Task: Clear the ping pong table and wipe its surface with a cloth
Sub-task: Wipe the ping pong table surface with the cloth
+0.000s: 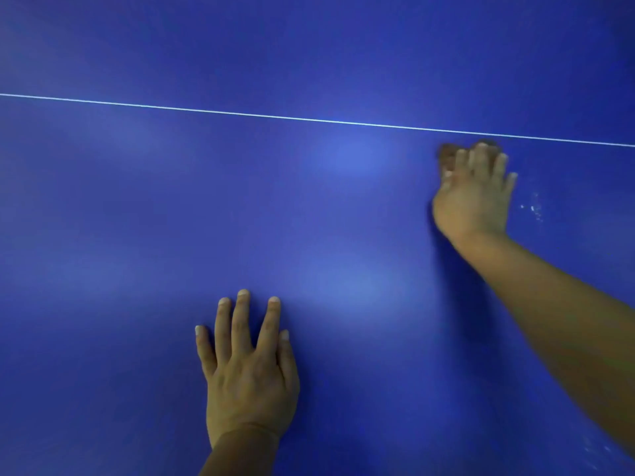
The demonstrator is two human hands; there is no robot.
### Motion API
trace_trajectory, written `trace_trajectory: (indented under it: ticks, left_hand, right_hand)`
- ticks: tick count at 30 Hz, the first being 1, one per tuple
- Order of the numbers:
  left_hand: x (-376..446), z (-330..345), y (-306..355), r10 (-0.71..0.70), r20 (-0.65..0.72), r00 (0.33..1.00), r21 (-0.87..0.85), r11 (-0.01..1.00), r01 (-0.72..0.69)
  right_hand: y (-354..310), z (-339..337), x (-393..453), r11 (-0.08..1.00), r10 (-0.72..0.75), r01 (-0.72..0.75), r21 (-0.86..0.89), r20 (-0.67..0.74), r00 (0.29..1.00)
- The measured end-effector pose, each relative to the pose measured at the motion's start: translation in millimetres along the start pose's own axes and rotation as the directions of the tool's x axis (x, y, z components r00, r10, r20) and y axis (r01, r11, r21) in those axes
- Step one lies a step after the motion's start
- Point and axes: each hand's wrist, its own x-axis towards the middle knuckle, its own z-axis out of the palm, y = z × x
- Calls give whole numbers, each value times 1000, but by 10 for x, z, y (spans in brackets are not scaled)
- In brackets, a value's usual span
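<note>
Left hand (249,369) rests flat, fingers spread, on blue ping pong table (137,218); right hand (476,197) presses brown cloth (446,155) near white line (240,113).

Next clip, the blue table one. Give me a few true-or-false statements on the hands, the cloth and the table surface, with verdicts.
1. The left hand lies flat on the table with fingers spread. True.
2. The right hand is nearer to the person than the left hand. False: it reaches farther out, just short of the white line.
3. A brownish cloth shows under the right hand's fingers. True.
4. The left hand holds a paddle. False: it holds nothing.
5. Small white specks lie to the right of the right hand. True.
6. The white line passes under the left hand. False: it runs well beyond it.
</note>
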Motion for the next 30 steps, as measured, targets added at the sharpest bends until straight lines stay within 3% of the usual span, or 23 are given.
trace_trajectory:
  ticks: [4,8,11,14,18,21,23,25,27,29,30]
  left_hand:
    - [5,12,-26,25,-5,1000,13,1000,-25]
    - [-3,22,-24,10,26,1000,45,999,-12]
    - [10,27,-34,8,25,1000,49,999,-9]
    - [21,29,-24,7,10,1000,37,999,-7]
    - [21,24,-43,17,-1,1000,40,999,-17]
    - [12,19,-40,5,-6,1000,33,999,-5]
    - [13,13,-34,6,-10,1000,25,1000,-6]
    - [14,7,-15,9,-33,999,13,1000,-9]
    - [5,9,-5,8,-57,998,8,1000,-8]
    - [4,15,12,7,-87,996,-8,1000,-8]
    - [2,17,10,1,-96,995,-12,1000,-3]
  right_hand:
    - [-1213,104,-351,938,-345,346,17,-19,938]
    - [-2405,126,-375,902,-418,409,139,40,908]
    - [-2691,109,-12,908,-400,384,164,70,914]
    - [-2189,116,394,945,-307,301,127,25,952]
    - [-672,125,782,999,-34,35,25,-41,999]
    - [282,-16,781,967,256,-255,30,-39,966]
    - [438,-60,628,936,348,-347,60,-11,937]
    - [213,-59,398,976,217,-217,17,-56,974]
    - [-271,-11,113,992,-127,127,7,-67,990]
    - [-772,106,-158,877,-479,480,-8,-52,876]
    - [-977,121,-251,812,-583,583,17,8,812]
